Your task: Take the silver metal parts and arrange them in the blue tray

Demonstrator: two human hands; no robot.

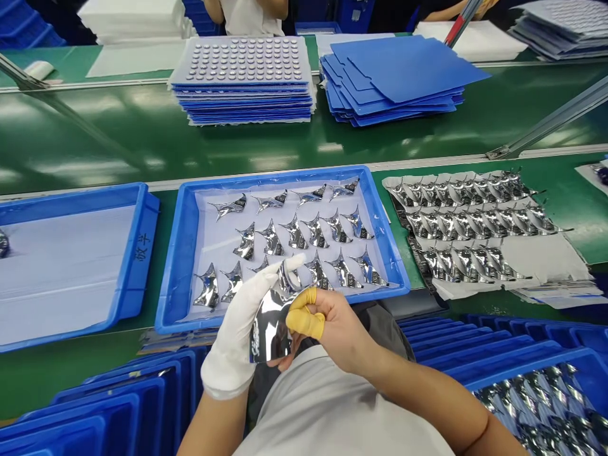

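Observation:
A mirror-bright chrome part (272, 326) with pointed, curved ends and a small script marking is held before my body. My left hand (232, 339), in a white glove, is closed around its left side. Yellow finger covers are on the thumb and forefinger of my right hand (335, 323), which pinches the part's right edge. Beyond my hands lies a blue tray (273, 179) lined with white sheet, where several similar chrome parts (295, 231) rest in three rows. My hands overlap the tray's near edge and hide some of the front row.
Rows of chrome parts (468, 225) lie on white sheets to the right. Another blue tray (142, 253) stands at the left. Across the green conveyor (95, 139) are a stack of sheets with round pieces (242, 82) and blue sheets (403, 69). A person (254, 16) is behind.

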